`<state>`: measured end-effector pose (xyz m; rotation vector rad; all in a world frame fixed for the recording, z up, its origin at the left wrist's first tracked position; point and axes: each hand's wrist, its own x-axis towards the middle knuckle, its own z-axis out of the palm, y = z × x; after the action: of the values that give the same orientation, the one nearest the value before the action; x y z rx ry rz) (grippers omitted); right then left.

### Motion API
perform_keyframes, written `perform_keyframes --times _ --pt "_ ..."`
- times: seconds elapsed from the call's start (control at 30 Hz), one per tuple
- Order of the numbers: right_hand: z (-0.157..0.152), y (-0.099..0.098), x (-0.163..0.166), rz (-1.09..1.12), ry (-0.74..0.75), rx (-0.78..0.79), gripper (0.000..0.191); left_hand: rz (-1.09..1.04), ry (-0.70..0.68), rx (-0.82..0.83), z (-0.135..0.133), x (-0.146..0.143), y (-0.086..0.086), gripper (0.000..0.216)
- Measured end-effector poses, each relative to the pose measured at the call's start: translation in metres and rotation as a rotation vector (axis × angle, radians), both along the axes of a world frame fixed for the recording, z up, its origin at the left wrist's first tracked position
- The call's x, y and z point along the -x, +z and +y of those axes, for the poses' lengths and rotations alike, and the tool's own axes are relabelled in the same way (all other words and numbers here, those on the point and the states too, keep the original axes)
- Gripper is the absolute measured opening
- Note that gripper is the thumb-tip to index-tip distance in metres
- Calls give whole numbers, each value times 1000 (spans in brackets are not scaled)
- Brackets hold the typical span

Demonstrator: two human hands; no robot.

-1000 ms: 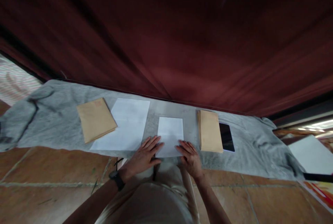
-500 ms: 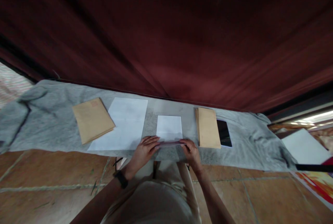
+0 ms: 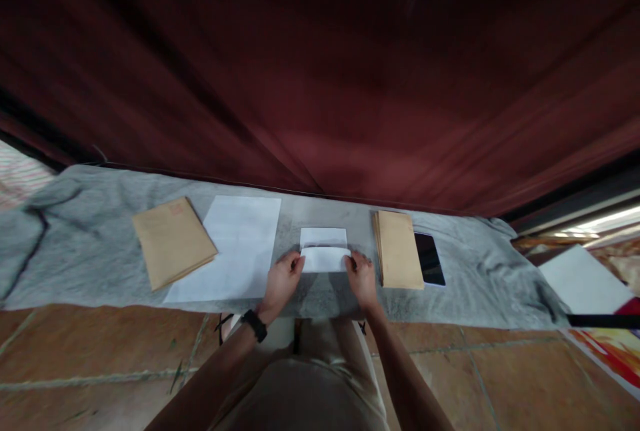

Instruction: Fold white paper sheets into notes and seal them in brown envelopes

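A white sheet of paper [image 3: 324,236] lies in front of me, its near part folded up and over toward the far edge. My left hand [image 3: 284,279] pinches the left end of the folded flap, fingers closed. At the flap's right end, my right hand [image 3: 362,277] grips it the same way. A dark line of shadow runs along the flap's raised upper edge. Larger white sheets [image 3: 243,237] lie left of my left hand, partly under a pile of brown envelopes [image 3: 175,241]. Another stack of brown envelopes [image 3: 400,251] lies right of my right hand.
A dark-screened phone [image 3: 429,259] sits partly beneath the right envelope stack. Grey cloth [image 3: 480,271] covers the narrow table, and a dark red curtain [image 3: 320,117] hangs behind it. A white panel [image 3: 585,281] stands beyond the right end, above the tiled floor [image 3: 125,337].
Both hands have moved the near part of the paper up and away from me, so it now folds over the sheet. The view has shifted slightly.
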<state>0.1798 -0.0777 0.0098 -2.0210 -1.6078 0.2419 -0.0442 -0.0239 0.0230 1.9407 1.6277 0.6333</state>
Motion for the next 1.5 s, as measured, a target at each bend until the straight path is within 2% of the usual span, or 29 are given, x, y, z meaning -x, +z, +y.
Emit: perform_keyframes --times 0.3,0.6,0.93,1.33,1.5 --pt "25 4 4 -152 -90 138 22 302 36 111 24 -18 13 31" --pt "42 8 6 -295 -156 230 26 502 18 65 30 -27 21 41" --pt "59 7 7 -372 -176 187 33 494 30 31 46 -31 19 39" --pt "65 8 8 -357 -185 189 36 535 58 27 49 -36 16 40" --pt "61 12 11 -335 -234 128 29 513 60 25 50 -36 15 39"
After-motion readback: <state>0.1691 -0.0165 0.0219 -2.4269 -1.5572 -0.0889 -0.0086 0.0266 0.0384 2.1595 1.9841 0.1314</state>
